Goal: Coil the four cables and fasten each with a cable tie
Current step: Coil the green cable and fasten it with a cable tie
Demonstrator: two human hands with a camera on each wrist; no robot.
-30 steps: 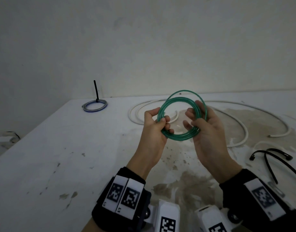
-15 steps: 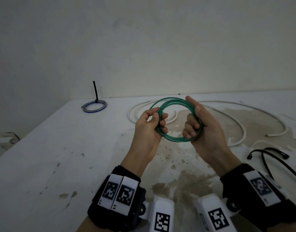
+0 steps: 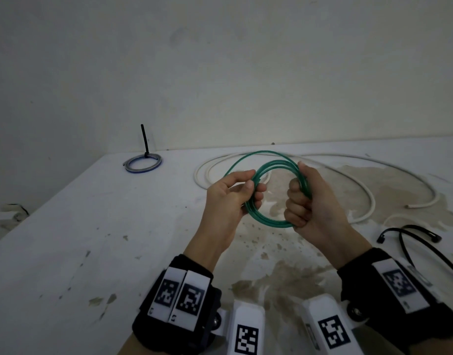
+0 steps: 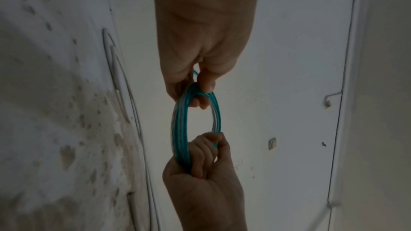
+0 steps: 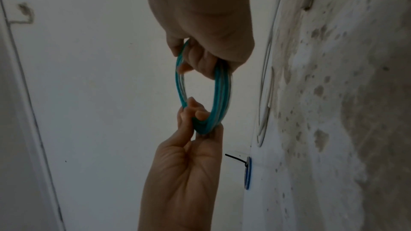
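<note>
Both hands hold a coil of green cable [image 3: 267, 221] upright above the table. My left hand [image 3: 235, 198] pinches its left side between thumb and fingers. My right hand [image 3: 304, 201] is a fist around its right side. The same green coil [image 4: 180, 129] shows between left hand [image 4: 200, 83] and right hand [image 4: 204, 155] in the left wrist view. In the right wrist view the green coil [image 5: 220, 97] runs from right hand [image 5: 204, 59] to left hand [image 5: 195, 117]. A blue coil [image 3: 143, 163] with a black tie [image 3: 144, 139] lies far left.
A long white cable [image 3: 368, 198] loops loosely across the stained table [image 3: 66, 239] behind my hands. Black cable ties [image 3: 409, 239] lie at the right. The wall stands close behind the table. The blue coil [image 5: 247, 173] also shows at the table's edge.
The right hand has curled from spread fingers into a fist around the coil. The loose outer loop has been drawn in, and the coil is now smaller and tighter.
</note>
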